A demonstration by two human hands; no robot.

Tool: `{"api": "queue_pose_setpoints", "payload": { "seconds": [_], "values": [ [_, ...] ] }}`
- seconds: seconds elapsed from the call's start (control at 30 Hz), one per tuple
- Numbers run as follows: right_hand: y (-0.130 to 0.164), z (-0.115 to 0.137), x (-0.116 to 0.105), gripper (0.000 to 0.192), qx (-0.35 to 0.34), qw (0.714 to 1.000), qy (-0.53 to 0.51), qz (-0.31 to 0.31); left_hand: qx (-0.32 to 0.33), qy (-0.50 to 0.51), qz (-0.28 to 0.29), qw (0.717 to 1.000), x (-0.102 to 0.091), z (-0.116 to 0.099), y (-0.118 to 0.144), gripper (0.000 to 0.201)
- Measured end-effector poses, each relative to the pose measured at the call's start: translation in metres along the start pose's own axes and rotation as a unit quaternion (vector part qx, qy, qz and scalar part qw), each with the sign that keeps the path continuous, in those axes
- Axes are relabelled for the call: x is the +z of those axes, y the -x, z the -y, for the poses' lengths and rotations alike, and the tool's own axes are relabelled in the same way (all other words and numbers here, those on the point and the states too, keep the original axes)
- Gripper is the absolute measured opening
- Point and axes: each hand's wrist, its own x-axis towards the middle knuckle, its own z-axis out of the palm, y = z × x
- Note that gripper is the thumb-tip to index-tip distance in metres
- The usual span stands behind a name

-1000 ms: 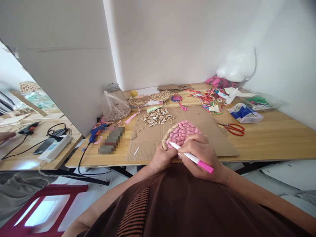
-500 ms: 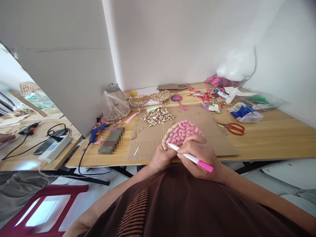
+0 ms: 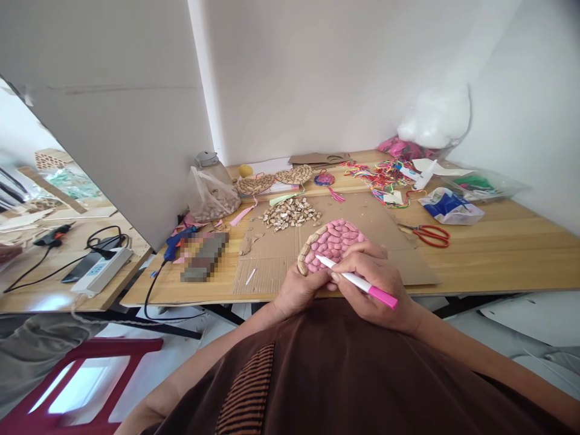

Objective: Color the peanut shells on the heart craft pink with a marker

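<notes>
A round piece covered in peanut shells (image 3: 333, 240), most of them coloured pink, lies on a cardboard sheet (image 3: 281, 254) at the table's near edge. My left hand (image 3: 296, 290) grips its lower left rim, where a few shells are still plain tan. My right hand (image 3: 374, 281) holds a white marker with a pink cap (image 3: 357, 281), its tip resting on the pink shells. A heap of loose peanut shells (image 3: 290, 213) lies on the cardboard beyond the piece.
Red scissors (image 3: 428, 234), coloured cords (image 3: 380, 176) and plastic bags (image 3: 448, 206) lie to the right. A bag of peanuts (image 3: 211, 196), a blue glue gun (image 3: 179, 240) and woven shell pieces (image 3: 294, 175) sit left and behind. A power strip (image 3: 102, 270) is on the neighbouring table.
My right hand has shifted slightly to the right and the marker tip has moved up onto the pink shells, away from the left rim. My left hand has stayed in place.
</notes>
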Motion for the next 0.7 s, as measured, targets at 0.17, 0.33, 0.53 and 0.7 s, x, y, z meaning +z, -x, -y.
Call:
{"api": "queue_pose_setpoints", "payload": {
  "seconds": [0.17,0.33,0.53,0.7],
  "values": [
    [0.0015,0.0007,-0.0006,0.016,-0.022,0.999,-0.027,0.037,0.029,-0.003,-0.002,1.0,-0.0003,-0.0007,0.0003,0.049],
    [0.0007,0.0008,-0.0006,0.013,0.002,1.0,-0.009,0.02,0.007,-0.01,0.004,1.0,-0.0025,0.001,0.0,0.046],
    [-0.0012,0.0017,-0.0007,0.014,-0.021,0.998,-0.047,0.042,0.033,-0.016,-0.004,0.999,-0.0041,0.0027,-0.0007,0.044],
    [-0.0016,0.001,-0.0026,0.016,-0.01,1.0,-0.011,0.0,-0.005,-0.027,0.001,1.0,-0.0051,0.0029,-0.0007,0.041]
  ]
}}
